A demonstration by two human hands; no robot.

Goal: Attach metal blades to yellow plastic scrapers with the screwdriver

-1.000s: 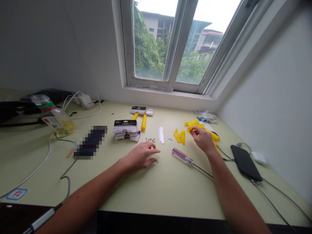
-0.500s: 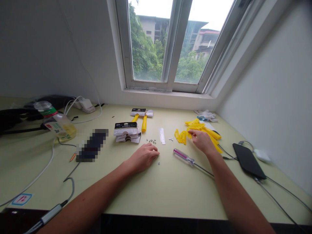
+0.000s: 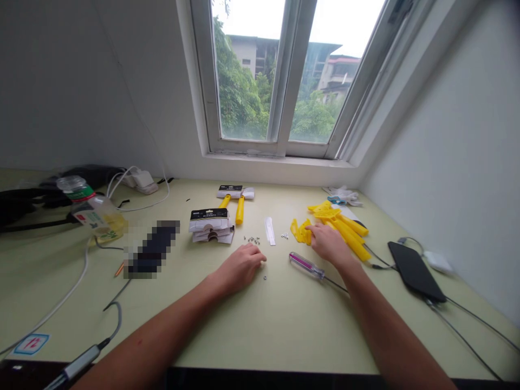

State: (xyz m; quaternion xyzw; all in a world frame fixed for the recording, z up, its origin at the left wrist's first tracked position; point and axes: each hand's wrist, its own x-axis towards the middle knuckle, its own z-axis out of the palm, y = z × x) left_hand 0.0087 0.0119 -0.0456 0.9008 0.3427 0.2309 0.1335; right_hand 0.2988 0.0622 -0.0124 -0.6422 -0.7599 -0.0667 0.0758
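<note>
My left hand [image 3: 242, 266] rests on the table with its fingers loosely bent and nothing visible in them. Just beyond its fingertips lie several small screws [image 3: 252, 240], and a single nut [image 3: 265, 278] sits to its right. With the index finger stretched out, my right hand [image 3: 330, 245] touches small flat yellow plastic pieces [image 3: 300, 232]; its other fingers are partly hidden. Beyond and right of that hand is a pile of yellow plastic handles [image 3: 345, 233]. A screwdriver [image 3: 306, 264] with a clear handle lies between my hands, its shaft passing toward my right forearm.
Small nuts [image 3: 285, 236] and a white strip [image 3: 270, 232] lie mid-table. Stacked card packs [image 3: 209, 222] stand at left, with yellow-handled tools [image 3: 240, 210] behind. A bottle [image 3: 93, 208] leans far left. A black phone [image 3: 416, 271] with cables lies right; white gloves [image 3: 345, 196] are at the back.
My right hand has shifted slightly left and toward me, from the edge of the yellow pile onto the small pieces. My left hand stays about where it was. The view has tilted slightly.
</note>
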